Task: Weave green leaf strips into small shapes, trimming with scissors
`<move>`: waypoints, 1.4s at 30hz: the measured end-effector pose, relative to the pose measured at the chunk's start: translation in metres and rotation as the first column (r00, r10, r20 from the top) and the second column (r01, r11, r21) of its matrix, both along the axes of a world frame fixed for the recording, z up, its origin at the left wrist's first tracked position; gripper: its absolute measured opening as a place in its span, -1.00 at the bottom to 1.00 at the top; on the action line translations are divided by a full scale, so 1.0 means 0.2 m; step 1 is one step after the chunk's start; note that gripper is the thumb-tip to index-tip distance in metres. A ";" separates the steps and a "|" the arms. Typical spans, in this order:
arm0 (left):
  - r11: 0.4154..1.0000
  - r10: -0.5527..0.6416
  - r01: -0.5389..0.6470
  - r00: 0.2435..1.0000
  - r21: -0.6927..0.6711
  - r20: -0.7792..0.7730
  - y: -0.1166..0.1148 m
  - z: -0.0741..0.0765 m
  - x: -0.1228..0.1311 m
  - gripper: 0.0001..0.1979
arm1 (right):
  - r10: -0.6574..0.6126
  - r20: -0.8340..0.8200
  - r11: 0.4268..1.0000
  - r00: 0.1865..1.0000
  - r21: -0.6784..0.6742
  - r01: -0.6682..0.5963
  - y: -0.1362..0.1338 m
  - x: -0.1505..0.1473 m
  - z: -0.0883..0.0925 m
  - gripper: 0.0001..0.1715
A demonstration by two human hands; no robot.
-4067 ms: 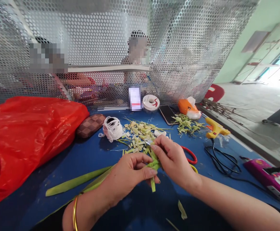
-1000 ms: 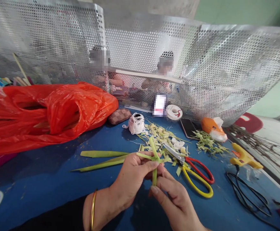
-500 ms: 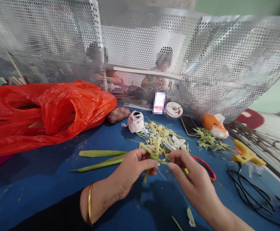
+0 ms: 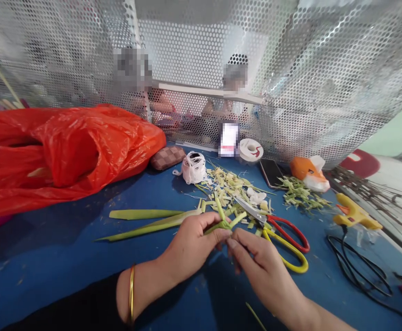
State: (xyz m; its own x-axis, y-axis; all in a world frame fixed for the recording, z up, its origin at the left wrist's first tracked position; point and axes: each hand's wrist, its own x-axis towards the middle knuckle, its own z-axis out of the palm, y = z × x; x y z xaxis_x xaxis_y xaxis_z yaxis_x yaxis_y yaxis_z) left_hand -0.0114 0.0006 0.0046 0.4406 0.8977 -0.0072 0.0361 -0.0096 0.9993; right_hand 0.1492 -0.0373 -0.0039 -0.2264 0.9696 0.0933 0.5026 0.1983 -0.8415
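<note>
My left hand (image 4: 197, 239) pinches a small woven piece of green leaf strips (image 4: 224, 223), whose ends stick up and out to the right. Against its lower right side, my right hand (image 4: 259, 257) has thumb and forefinger pressed together, touching the left fingertips; what they grip is hidden. Scissors (image 4: 287, 227) with one red and one yellow handle lie just beyond my right hand. Two long green leaves (image 4: 146, 214) rest to the left of my left hand. Cut leaf scraps (image 4: 232, 181) are heaped behind the hands.
A red plastic bag (image 4: 66, 147) fills the left. Behind are white string (image 4: 194, 168), a checkered pouch (image 4: 168, 157), a white spool (image 4: 251, 151) and a phone (image 4: 271, 173). A yellow glue gun (image 4: 356, 214) with black cable lies right. People sit beyond the perforated metal screen (image 4: 187, 55).
My right hand has moved left, up to the left fingertips, uncovering the scissors. The woven piece has been turned, and its strips point differently. The view has shifted slightly.
</note>
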 end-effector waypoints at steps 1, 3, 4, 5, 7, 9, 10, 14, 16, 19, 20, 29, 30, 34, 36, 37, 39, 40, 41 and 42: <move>1.000 0.002 -0.002 1.000 0.023 -0.020 0.00 0.00 0.00 -0.86 | 0.001 0.019 0.999 1.000 0.045 -0.002 -0.01 0.00 0.00 -0.60; 0.999 0.017 -0.015 0.999 0.039 -0.043 -0.01 0.00 0.00 -0.86 | 0.001 0.052 0.989 0.999 0.146 -0.008 -0.02 -0.01 0.01 -0.60; 0.999 0.025 -0.023 0.999 0.037 -0.047 -0.01 0.00 0.00 -0.86 | 0.003 0.066 0.982 0.998 0.190 -0.016 -0.03 -0.02 0.02 -0.61; 0.999 0.033 -0.032 0.998 0.033 -0.049 -0.01 0.00 0.00 -0.87 | 0.007 0.079 0.974 0.997 0.227 -0.025 -0.03 -0.02 0.03 -0.61; 0.999 0.047 -0.046 0.998 0.021 -0.048 -0.01 -0.01 0.01 -0.86 | 0.020 0.105 0.958 0.994 0.282 -0.049 -0.03 -0.02 0.04 -0.62; 0.998 0.065 -0.065 0.997 0.002 -0.046 -0.01 -0.02 0.01 -0.86 | 0.036 0.132 0.945 0.991 0.318 -0.077 -0.03 -0.03 0.04 -0.64; 0.997 0.072 -0.072 0.996 -0.012 -0.043 -0.01 -0.03 0.01 -0.86 | 0.044 0.147 0.938 0.988 0.333 -0.092 -0.03 -0.03 0.04 -0.64; 0.993 0.071 -0.071 0.997 -0.096 -0.007 0.00 -0.04 0.01 -0.85 | 0.054 0.224 0.913 0.973 0.384 -0.139 -0.05 -0.04 0.02 -0.68; 0.983 0.078 -0.075 0.997 -0.166 0.011 0.02 -0.03 0.00 -0.81 | 0.042 0.297 0.890 0.954 0.422 -0.171 -0.05 -0.02 0.02 -0.69; 0.970 0.030 -0.018 0.999 -0.244 0.045 0.04 0.01 -0.01 -0.76 | -0.046 0.333 0.837 0.942 0.528 -0.145 -0.02 0.04 0.08 -0.81; 0.972 -0.011 0.021 0.999 -0.234 0.045 0.04 0.03 -0.02 -0.76 | -0.105 0.289 0.826 0.951 0.558 -0.078 0.00 0.07 0.10 -0.86; 0.917 -0.322 0.298 0.945 -0.265 -0.051 -0.01 0.02 -0.01 -0.59 | -0.041 -0.491 0.916 0.870 -0.366 -0.164 0.12 0.10 0.11 -0.73; 0.924 -0.321 0.293 0.943 -0.245 -0.086 -0.01 0.02 0.00 -0.59 | -0.067 -0.507 0.923 0.859 -0.359 -0.140 0.11 0.09 0.10 -0.72; 0.950 -0.306 0.273 0.915 -0.154 -0.263 -0.03 0.01 0.01 -0.61 | -0.124 -0.466 0.952 0.876 -0.304 -0.027 0.09 0.05 0.08 -0.72; 0.948 -0.315 0.277 0.891 -0.158 -0.328 -0.06 0.02 0.02 -0.62 | -0.115 -0.426 0.969 0.897 -0.246 0.008 0.07 0.05 0.08 -0.76; 0.954 -0.298 0.266 0.883 -0.137 -0.361 -0.08 0.03 0.02 -0.60 | -0.113 -0.400 0.979 0.910 -0.204 0.032 0.07 0.04 0.08 -0.79; 0.965 -0.249 0.262 0.875 -0.025 -0.414 -0.10 0.05 0.03 -0.59 | -0.118 -0.333 0.991 0.936 -0.098 0.090 0.05 0.04 0.08 -0.83; 0.961 -0.240 0.276 0.871 0.023 -0.429 -0.11 0.06 0.03 -0.60 | -0.124 -0.302 0.992 0.945 -0.048 0.115 0.05 0.04 0.09 -0.84; 0.954 -0.236 0.292 0.867 0.064 -0.440 -0.11 0.06 0.03 -0.61 | -0.132 -0.278 0.991 0.951 -0.005 0.137 0.04 0.04 0.09 -0.84; 0.946 -0.242 0.311 0.862 0.088 -0.446 -0.12 0.06 0.03 -0.63 | -0.142 -0.261 0.987 0.955 0.030 0.155 0.04 0.03 0.09 -0.83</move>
State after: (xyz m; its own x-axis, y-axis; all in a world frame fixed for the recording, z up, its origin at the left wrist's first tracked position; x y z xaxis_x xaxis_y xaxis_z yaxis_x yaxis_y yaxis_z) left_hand -0.0048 -0.0228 0.0171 0.6560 0.7446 -0.1234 0.4282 -0.2325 0.8733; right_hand 0.1560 -0.0290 0.0149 -0.0418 0.9830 0.1786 0.2975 0.1829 -0.9371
